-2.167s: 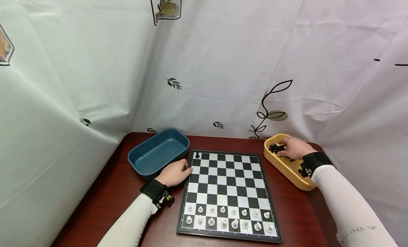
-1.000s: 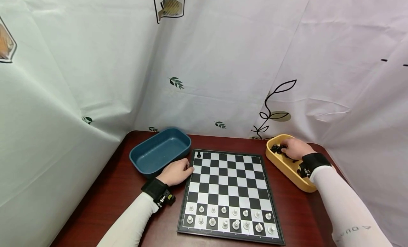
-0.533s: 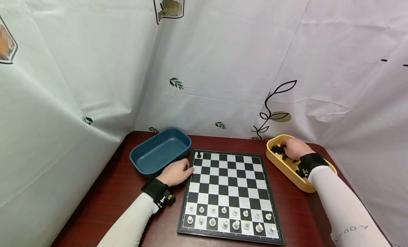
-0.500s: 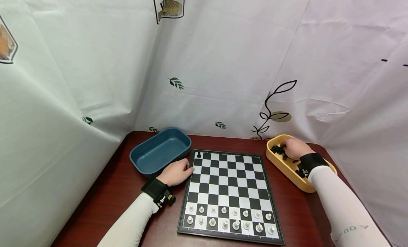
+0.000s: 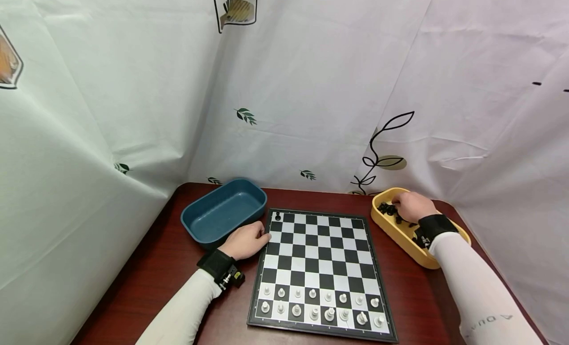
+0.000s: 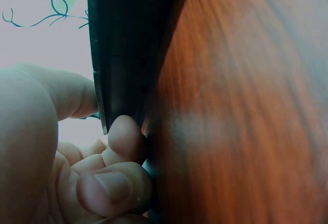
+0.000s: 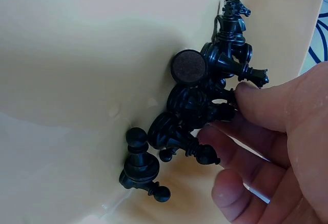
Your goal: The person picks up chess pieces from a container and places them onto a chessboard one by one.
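My left hand (image 5: 245, 241) pinches the left edge of the chessboard (image 5: 311, 246), thumb on top and fingertips against the side, as the left wrist view shows. My right hand (image 5: 413, 207) reaches into the yellow tray (image 5: 400, 236). There its thumb and index finger close round a black chess piece (image 7: 224, 112) in a clump of several others. A knight (image 7: 231, 24) stands at one end of the clump; a pawn (image 7: 138, 155) is at the other. One black pawn (image 5: 277, 216) stands in the board's far left corner.
Two rows of white chess pieces (image 5: 296, 310) line the board's near side. A blue tray (image 5: 222, 211) stands just beyond my left hand. White patterned cloth (image 5: 311, 88) hangs behind the dark red table (image 5: 142, 285).
My right hand has shifted slightly among the black pieces in the yellow tray, and its fingers have drawn in. The left hand stays at the board's edge. The view has shifted slightly.
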Motion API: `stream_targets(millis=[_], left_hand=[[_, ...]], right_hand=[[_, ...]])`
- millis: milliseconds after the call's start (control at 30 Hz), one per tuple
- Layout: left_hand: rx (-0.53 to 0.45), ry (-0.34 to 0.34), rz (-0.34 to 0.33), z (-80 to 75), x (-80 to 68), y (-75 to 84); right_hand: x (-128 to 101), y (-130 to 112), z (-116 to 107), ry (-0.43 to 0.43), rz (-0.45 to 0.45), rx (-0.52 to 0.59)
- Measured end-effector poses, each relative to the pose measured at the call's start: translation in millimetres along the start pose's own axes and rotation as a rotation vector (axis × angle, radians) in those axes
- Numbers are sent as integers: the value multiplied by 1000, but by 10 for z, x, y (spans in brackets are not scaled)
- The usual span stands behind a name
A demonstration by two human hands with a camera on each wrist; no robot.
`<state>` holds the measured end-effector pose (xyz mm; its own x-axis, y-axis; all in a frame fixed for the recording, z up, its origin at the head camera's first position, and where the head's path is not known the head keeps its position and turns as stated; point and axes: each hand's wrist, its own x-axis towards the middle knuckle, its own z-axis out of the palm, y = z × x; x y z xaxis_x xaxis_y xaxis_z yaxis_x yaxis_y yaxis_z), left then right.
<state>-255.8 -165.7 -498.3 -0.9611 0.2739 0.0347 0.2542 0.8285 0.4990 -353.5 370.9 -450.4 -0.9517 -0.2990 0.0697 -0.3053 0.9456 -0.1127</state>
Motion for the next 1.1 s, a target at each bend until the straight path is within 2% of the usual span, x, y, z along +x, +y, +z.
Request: stream_targets(millis=[667, 1100], left_hand=[[9, -6, 4, -2, -2, 3], [6, -17, -2, -8, 3, -6]], right_hand=[[-38, -48, -42, 55, 24, 30], [-53, -80, -105, 161, 45, 59]])
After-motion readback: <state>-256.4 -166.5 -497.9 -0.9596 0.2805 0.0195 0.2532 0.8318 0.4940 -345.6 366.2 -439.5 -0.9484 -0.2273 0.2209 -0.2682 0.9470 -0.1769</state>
